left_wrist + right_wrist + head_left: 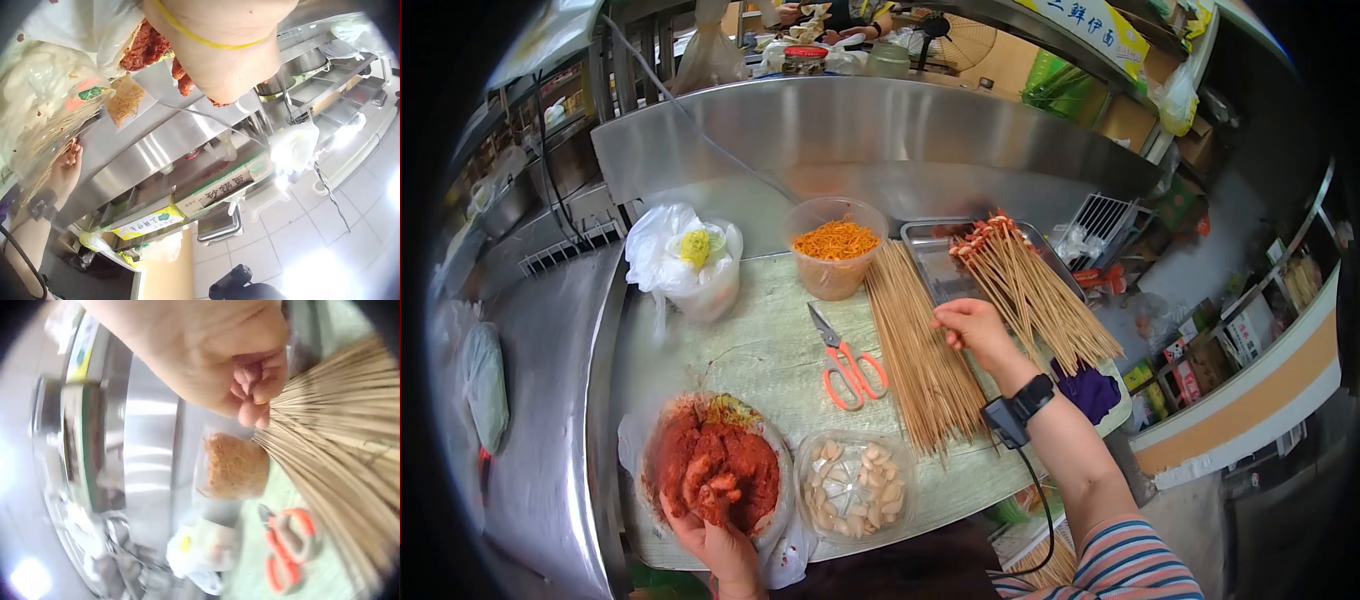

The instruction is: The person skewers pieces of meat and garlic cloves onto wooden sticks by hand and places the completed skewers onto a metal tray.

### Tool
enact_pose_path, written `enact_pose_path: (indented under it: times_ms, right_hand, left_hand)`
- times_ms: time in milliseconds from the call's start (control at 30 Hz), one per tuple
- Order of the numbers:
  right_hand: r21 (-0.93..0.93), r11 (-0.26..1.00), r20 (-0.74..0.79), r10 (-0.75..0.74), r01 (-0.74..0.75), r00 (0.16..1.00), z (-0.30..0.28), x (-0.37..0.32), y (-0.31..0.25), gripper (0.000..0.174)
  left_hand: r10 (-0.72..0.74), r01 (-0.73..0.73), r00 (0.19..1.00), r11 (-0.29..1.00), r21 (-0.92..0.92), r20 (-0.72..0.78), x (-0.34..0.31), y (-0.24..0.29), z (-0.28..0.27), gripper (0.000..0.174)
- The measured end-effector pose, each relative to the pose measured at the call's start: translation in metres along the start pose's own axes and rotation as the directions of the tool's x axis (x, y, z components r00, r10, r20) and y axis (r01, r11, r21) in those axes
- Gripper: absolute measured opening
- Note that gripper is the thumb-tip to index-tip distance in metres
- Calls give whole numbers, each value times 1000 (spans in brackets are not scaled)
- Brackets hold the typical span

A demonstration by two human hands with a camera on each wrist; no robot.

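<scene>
My left hand [718, 552] holds a clump of red-coated meat [708, 485] over a plastic-lined bowl of the same red mixture [750, 460]. In the left wrist view, red pieces [181, 78] show past the hand, while most of its fingers are hidden. Curled fingers and thumb bring the tips of my right hand [975, 330] together above a bundle of bare wooden skewers [915, 350]; no skewer shows between them. Right of it, a metal tray [925, 275] carries loaded skewers [1030, 280] with red-and-white pieces at their far ends.
Orange-handled scissors [845, 365] lie beside the skewers. A tub of orange shreds [835, 245] and a bagged white container [705, 285] stand at the back. Garlic cloves fill part of a clear box [855, 485] at the front. A steel wall [850, 130] borders the table; purple cloth [1087, 392] lies right.
</scene>
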State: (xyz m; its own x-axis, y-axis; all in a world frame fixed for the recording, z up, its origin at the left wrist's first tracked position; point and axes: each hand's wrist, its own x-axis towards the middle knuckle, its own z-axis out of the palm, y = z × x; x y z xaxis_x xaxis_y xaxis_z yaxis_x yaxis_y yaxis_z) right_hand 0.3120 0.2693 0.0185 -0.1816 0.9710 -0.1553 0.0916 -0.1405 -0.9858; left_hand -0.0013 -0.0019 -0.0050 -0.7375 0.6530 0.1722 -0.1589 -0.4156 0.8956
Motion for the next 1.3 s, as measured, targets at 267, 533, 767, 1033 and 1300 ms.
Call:
enact_pose_path:
  times_ms: [267, 533, 767, 1033, 1300]
  right_hand:
    - [-953, 243, 126, -229, 182, 965, 39, 33, 29, 38]
    - [-454, 879, 17, 171, -145, 985, 13, 20, 16, 18]
    - [-90, 990, 87, 114, -107, 990, -10, -13, -19, 13]
    - [233, 880, -127, -394, 413, 910, 51, -122, -41, 13]
    - [156, 926, 336, -376, 342, 864, 87, -173, -2, 15]
  left_hand:
    - [0, 0, 1000, 1000, -21, 7, -1, 6, 7, 45]
    - [-14, 14, 1000, 1000, 16, -6, -1, 2, 2, 42]
    - [14, -13, 1000, 999, -46, 20, -1, 2, 4, 38]
    - [31, -23, 998, 988, -150, 47, 5, 22, -1, 41]
    - [168, -168, 986, 985, 23, 4, 23, 62, -25, 41]
